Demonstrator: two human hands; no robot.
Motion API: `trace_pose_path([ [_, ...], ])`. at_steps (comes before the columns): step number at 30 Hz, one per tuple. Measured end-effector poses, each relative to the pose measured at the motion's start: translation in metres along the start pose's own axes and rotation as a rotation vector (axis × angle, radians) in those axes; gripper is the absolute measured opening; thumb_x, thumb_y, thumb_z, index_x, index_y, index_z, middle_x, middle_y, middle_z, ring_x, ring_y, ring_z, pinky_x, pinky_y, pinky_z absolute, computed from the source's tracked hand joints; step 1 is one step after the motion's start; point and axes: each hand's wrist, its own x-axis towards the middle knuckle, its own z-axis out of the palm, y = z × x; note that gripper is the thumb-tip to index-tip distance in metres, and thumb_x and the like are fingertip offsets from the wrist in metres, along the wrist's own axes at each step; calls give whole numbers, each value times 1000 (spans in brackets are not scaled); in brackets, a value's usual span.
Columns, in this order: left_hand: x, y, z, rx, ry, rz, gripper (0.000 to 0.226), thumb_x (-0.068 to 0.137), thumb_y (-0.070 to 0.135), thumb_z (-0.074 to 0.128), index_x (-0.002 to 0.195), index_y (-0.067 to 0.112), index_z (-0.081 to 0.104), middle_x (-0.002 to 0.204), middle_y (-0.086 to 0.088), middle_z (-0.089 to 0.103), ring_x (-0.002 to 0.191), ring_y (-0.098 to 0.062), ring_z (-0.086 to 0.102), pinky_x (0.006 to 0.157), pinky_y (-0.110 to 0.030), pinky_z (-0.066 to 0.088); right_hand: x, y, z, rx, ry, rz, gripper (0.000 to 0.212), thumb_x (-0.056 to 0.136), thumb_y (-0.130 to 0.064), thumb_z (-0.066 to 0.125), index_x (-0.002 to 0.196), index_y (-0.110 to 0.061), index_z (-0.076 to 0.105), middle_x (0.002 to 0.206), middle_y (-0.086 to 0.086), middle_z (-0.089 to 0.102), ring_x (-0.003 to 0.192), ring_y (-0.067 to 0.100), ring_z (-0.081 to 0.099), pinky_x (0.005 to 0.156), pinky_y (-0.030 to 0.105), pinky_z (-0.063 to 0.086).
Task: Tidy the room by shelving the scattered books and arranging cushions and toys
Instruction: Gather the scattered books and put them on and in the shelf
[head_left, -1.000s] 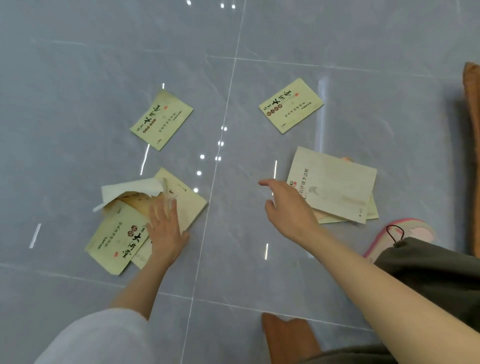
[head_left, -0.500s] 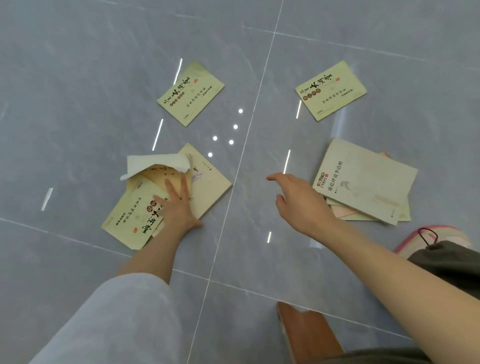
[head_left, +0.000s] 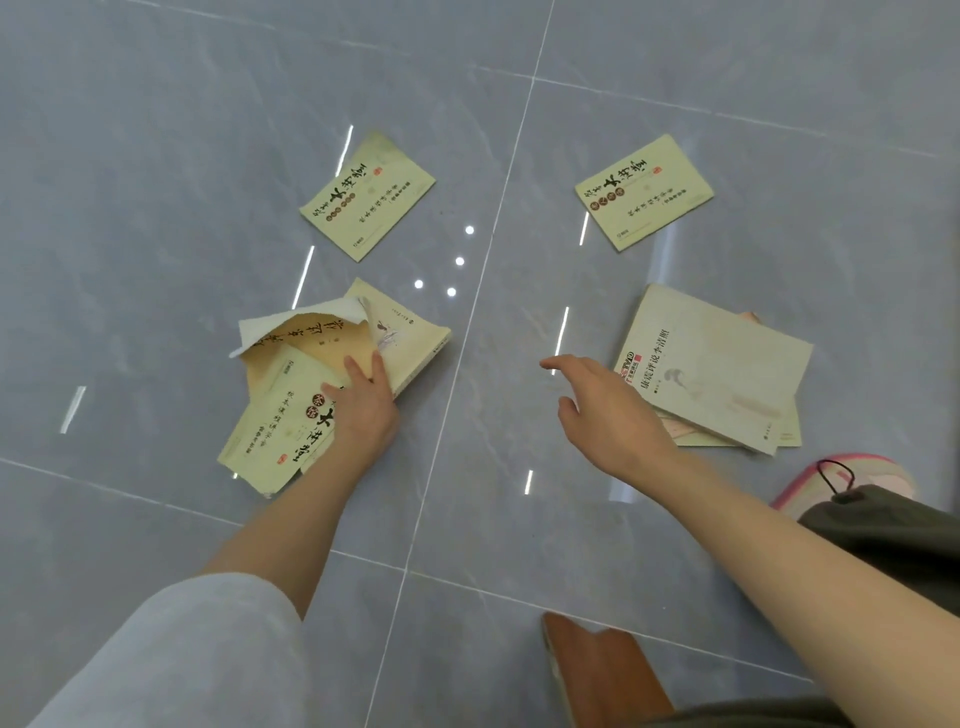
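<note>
Several pale yellow-green books lie scattered on the grey tiled floor. My left hand (head_left: 361, 410) rests flat, fingers spread, on a messy pile of books (head_left: 291, 410) at the left, one with a cover folded back. My right hand (head_left: 608, 410) hovers open above the floor, just left of a stack of books (head_left: 722, 374) topped by a cream cover. Two single books lie farther away, one at the centre left (head_left: 368, 202) and one at the right (head_left: 644, 191).
A pink-edged slipper (head_left: 852, 478) and a dark trouser leg (head_left: 893, 540) sit at the right. A brown wooden piece (head_left: 602, 670) juts up at the bottom edge. Glossy floor tiles (head_left: 156, 208) with white seams reflect ceiling lights.
The view has shifted so the books sit farther right in frame. My left hand stays on the left pile, and my right hand remains open beside the right stack.
</note>
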Motion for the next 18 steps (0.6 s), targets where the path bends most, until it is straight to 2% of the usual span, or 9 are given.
trace_pose_path([
  [2,5,16,-8,-32,-5,5,66,97,19,35,151,8,-1,153,-32,5,127,-50,38,108,-63,23,-3,11,-5,9,24,27,47,95,-8,42,140,-22,41,137,3,49,116,26,50,86,37,45],
  [5,5,51,-25,-124,-7,27,62,95,17,35,151,20,8,153,-28,12,116,-48,47,103,-61,32,-10,28,-12,23,54,80,48,95,-7,42,140,-22,41,137,2,50,119,25,49,89,35,42],
  [10,-13,128,-41,-165,17,241,59,95,18,34,150,25,15,148,-21,25,99,-44,57,93,-51,42,-24,61,-33,30,139,190,47,94,-8,43,139,-22,42,135,4,50,118,28,49,90,40,44],
  [13,-21,177,-47,-219,29,362,58,94,18,35,149,25,20,137,-17,38,93,-41,58,88,-48,44,-34,85,-50,60,216,269,46,94,-9,44,139,-21,42,134,7,50,118,29,49,88,39,44],
  [18,-27,251,-57,-271,23,485,50,97,28,36,146,28,28,121,-13,47,95,-41,59,92,-53,44,-61,127,-75,94,296,386,46,95,-9,44,140,-20,41,137,6,49,120,28,48,88,36,41],
])
